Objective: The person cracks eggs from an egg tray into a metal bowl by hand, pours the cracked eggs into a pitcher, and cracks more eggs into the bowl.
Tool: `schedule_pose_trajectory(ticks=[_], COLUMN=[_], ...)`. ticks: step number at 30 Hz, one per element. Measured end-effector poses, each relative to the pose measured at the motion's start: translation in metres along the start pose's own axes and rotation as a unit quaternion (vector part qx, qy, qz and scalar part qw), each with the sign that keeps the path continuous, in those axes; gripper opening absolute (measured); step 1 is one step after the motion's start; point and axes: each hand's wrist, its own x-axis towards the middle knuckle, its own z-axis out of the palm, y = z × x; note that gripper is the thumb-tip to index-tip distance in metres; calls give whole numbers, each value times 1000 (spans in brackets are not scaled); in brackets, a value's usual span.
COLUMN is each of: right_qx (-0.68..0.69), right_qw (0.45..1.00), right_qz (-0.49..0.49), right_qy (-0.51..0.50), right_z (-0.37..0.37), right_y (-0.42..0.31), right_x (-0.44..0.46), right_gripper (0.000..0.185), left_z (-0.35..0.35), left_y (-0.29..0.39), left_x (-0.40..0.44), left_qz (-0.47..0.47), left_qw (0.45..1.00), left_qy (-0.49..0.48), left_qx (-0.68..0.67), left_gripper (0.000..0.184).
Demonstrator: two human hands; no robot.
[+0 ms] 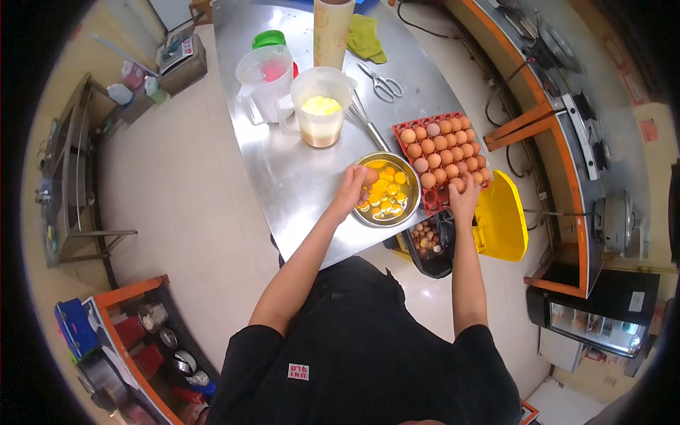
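My left hand is closed around a brown egg at the left rim of a round metal bowl. Inside the bowl lie several raw yolks in clear egg white. My right hand reaches to the near edge of a red egg tray, its fingers closed round another brown egg. Rows of brown eggs fill most of that tray, while some cups at its near left corner hold none. A whisk lies beyond the bowl, its handle pointing towards it.
A clear jug with a layered white and yellow filling stands behind the bowl, beside a second jug. Scissors, a green cloth and a tall roll are farther back. Below the table, eggshells fill a bin with a yellow lid.
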Motion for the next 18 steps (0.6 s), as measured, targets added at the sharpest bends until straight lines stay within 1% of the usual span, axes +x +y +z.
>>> schedule_pose_trajectory(ticks=[1,2,3,4,7,9,11,12,15,16,18], right_qx=[128,253,371,441,503,476,485,481,519,516,517], right_qw=[989,958,906,858,795,821,802,809,774,780,768], right_qz=[60,120,180,241,307,261,211,204,260,276,282], right_qy=[-32,-65,-97,-108,-146,-176,-278,-269,-251,-222,-252], right_z=[1,2,2,-17,-3,7,16,14,25,29,32], right_y=[-4,-9,-14,-51,-87,-125,-144,-151,-141,-140,-144], right_x=[4,5,4,5,0,-12,-26,-24,-19,-18,-18], right_gripper=[31,28,26,23,26,28,31,34,35,36,35], left_z=[1,3,5,8,23,36,39,39,31,28,30], left_y=[0,-1,-3,-5,-11,-24,-26,-22,-17,-20,-29], left_x=[0,0,0,1,4,10,9,6,7,9,16], left_qz=[4,7,8,11,25,37,39,34,41,46,85], left_qw=[1000,1000,1000,1000,998,998,997,996,993,991,982], left_qy=[3,5,6,4,32,24,34,48,65,65,53], left_qx=[7,15,24,26,44,54,59,60,90,104,160], left_gripper=[35,35,35,35,38,38,40,41,43,43,43])
